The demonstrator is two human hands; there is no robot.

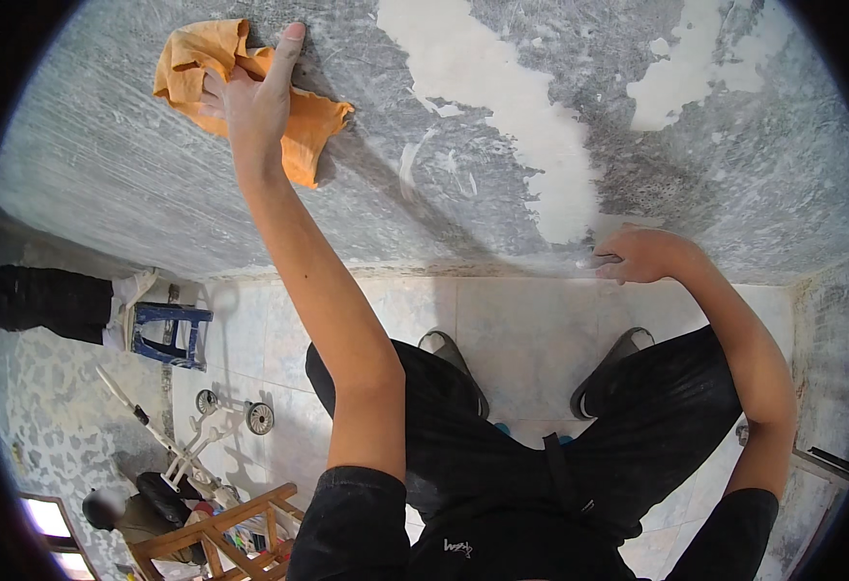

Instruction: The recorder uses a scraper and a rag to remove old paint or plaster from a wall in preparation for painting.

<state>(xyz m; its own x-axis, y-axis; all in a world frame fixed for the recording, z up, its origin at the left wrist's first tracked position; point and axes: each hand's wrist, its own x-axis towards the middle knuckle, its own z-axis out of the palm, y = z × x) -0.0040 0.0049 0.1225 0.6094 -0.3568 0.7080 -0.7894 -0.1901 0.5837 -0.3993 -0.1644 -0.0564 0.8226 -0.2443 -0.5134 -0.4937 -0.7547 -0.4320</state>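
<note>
At the upper left, my left hand [258,105] presses an orange cloth [310,136] against the grey, patchy wall [347,208]. Its thumb sticks out past the cloth, while the other fingers are partly tucked into the folds. Low on the wall at the right is my right hand [643,254], its fingers curled beside the bottom of a white patch [555,184]. What those fingers hold, if anything, is too small to make out. Smeared white areas and scrape marks cover much of the wall.
A person in dark trousers [47,300] stands on a blue stool [171,334] at the left. Below are a white wheeled frame [187,455], a wooden ladder-like frame [216,537] and another person [144,513]. My shoes [455,370] rest on pale floor tiles [516,320].
</note>
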